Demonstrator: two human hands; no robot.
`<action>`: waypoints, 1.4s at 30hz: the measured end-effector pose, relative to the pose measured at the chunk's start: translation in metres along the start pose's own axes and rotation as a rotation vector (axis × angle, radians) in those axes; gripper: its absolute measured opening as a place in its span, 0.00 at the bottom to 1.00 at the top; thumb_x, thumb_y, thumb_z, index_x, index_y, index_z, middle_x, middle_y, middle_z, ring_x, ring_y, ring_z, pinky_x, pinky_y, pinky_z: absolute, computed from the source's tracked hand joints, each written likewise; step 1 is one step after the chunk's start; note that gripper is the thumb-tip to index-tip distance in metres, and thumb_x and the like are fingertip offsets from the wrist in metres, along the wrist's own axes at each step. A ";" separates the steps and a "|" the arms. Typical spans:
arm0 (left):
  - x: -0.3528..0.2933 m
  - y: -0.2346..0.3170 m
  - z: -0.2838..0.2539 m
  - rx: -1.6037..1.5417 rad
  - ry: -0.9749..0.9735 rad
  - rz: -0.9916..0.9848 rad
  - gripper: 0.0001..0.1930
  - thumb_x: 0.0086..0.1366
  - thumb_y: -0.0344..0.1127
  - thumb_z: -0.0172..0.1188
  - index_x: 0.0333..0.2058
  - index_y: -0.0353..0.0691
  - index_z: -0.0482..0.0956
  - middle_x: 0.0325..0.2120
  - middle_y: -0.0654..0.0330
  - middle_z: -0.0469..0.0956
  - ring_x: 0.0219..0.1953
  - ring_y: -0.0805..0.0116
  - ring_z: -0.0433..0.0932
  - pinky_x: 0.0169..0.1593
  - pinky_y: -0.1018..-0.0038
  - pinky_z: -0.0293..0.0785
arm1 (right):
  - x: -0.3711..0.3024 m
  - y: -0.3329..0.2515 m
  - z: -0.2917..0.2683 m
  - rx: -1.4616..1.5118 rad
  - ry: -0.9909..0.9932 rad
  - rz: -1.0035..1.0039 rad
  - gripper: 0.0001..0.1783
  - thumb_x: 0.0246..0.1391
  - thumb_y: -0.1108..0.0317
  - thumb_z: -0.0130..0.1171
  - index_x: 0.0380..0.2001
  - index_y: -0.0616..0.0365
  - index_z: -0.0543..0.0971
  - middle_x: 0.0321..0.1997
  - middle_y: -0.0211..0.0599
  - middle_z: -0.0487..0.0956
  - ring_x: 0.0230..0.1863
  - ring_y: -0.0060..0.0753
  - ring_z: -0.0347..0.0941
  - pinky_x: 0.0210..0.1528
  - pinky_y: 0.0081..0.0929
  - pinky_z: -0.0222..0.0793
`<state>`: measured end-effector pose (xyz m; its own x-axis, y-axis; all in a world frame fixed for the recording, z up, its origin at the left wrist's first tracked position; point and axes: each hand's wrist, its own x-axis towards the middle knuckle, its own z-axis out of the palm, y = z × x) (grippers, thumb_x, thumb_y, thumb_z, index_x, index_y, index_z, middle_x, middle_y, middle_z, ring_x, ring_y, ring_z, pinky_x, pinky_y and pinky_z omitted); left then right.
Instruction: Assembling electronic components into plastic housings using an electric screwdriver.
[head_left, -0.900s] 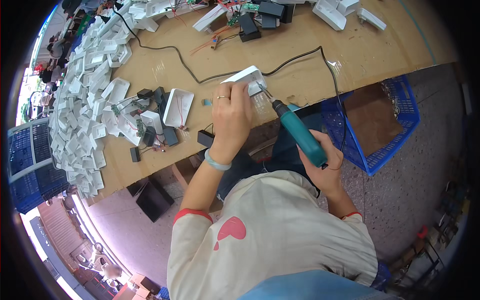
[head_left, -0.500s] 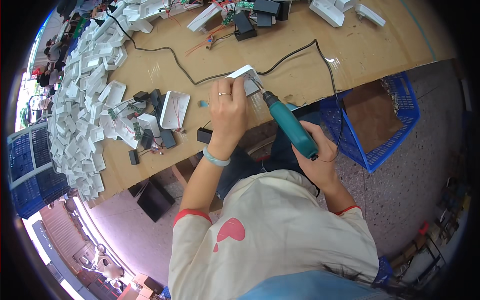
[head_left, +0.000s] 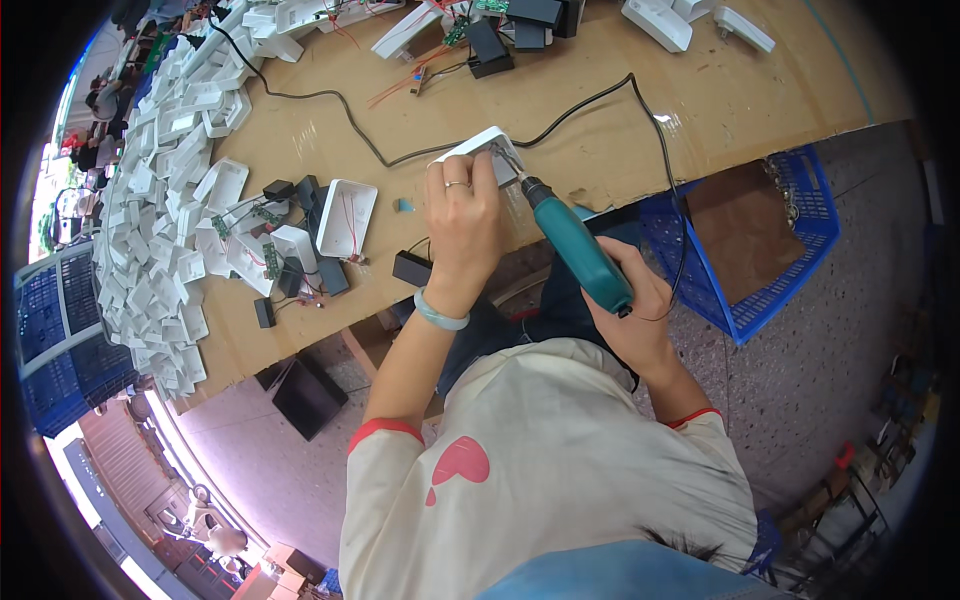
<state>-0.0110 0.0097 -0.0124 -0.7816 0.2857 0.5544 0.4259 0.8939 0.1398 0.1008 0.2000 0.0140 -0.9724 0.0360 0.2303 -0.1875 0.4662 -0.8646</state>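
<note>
Working on a white case, the left hand sits on its 7 o'clock side, fingers bent and pinching its near wall. The case lies on the worktop, near the front edge, open side showing. At 4 to 5 o'clock from it, the right hand is wrapped around a teal driver, whose bit points up toward 11 o'clock and reaches to the open side; whether it touches the inside cannot be made out.

All further directions are from that case. A black cord passes just beyond it, bends at 2 o'clock, then drops over the edge toward the right hand. A black block lies at 7 o'clock, just beside the left wrist. At 8 o'clock rests an open tray with red wires, next to a cluster of black boxes and green boards. A heap of white cases spreads from 8 to 10 o'clock. More black boxes stand at 12, with loose white shells at 2. Below worktop level, a blue crate holding a brown sheet stands between 3 and 4 o'clock.
</note>
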 end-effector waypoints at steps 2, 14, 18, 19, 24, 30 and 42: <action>0.001 0.001 -0.002 -0.005 -0.011 -0.010 0.17 0.52 0.21 0.60 0.43 0.31 0.80 0.35 0.53 0.74 0.39 0.54 0.74 0.41 0.64 0.74 | 0.001 0.000 0.000 0.006 -0.010 0.004 0.22 0.51 0.81 0.68 0.51 0.63 0.78 0.41 0.43 0.83 0.38 0.34 0.83 0.41 0.26 0.76; 0.001 0.001 -0.002 -0.012 -0.012 0.000 0.17 0.52 0.21 0.61 0.43 0.30 0.81 0.35 0.54 0.73 0.39 0.54 0.74 0.42 0.63 0.75 | 0.000 0.001 0.000 -0.010 -0.021 0.013 0.24 0.50 0.82 0.68 0.52 0.63 0.78 0.41 0.44 0.83 0.39 0.36 0.83 0.42 0.27 0.76; 0.000 0.000 -0.001 -0.002 -0.001 0.002 0.17 0.52 0.21 0.61 0.43 0.30 0.81 0.35 0.54 0.73 0.39 0.54 0.74 0.41 0.63 0.74 | 0.001 0.001 0.000 -0.022 -0.022 0.004 0.24 0.50 0.82 0.67 0.52 0.63 0.78 0.41 0.44 0.83 0.39 0.37 0.83 0.42 0.27 0.76; 0.000 0.000 0.000 -0.004 -0.002 0.002 0.17 0.52 0.21 0.61 0.43 0.30 0.81 0.35 0.54 0.73 0.39 0.54 0.74 0.41 0.63 0.74 | 0.002 0.000 -0.001 -0.018 -0.026 0.002 0.24 0.50 0.82 0.67 0.52 0.63 0.78 0.42 0.44 0.83 0.39 0.37 0.83 0.42 0.27 0.76; -0.001 0.001 0.000 -0.013 -0.010 -0.005 0.16 0.52 0.21 0.61 0.43 0.30 0.81 0.35 0.54 0.73 0.39 0.54 0.74 0.42 0.63 0.74 | 0.002 0.000 -0.001 -0.017 -0.043 0.004 0.24 0.50 0.82 0.68 0.52 0.63 0.77 0.42 0.44 0.83 0.40 0.38 0.83 0.44 0.27 0.76; 0.000 0.002 0.000 -0.020 0.006 0.003 0.16 0.52 0.21 0.61 0.42 0.30 0.80 0.35 0.54 0.72 0.39 0.54 0.73 0.42 0.62 0.74 | 0.002 0.001 -0.005 -0.056 -0.066 -0.011 0.26 0.47 0.82 0.65 0.53 0.62 0.76 0.41 0.47 0.81 0.39 0.48 0.82 0.42 0.31 0.75; 0.000 0.002 0.002 -0.032 0.017 0.004 0.13 0.50 0.21 0.61 0.38 0.31 0.79 0.34 0.54 0.72 0.37 0.54 0.73 0.42 0.62 0.73 | 0.008 -0.005 -0.008 -0.127 -0.084 -0.073 0.25 0.44 0.82 0.63 0.49 0.61 0.76 0.39 0.48 0.80 0.38 0.55 0.79 0.39 0.37 0.74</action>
<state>-0.0110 0.0117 -0.0141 -0.7718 0.2832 0.5693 0.4437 0.8812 0.1631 0.0955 0.2049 0.0234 -0.9661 -0.0739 0.2473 -0.2441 0.5727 -0.7826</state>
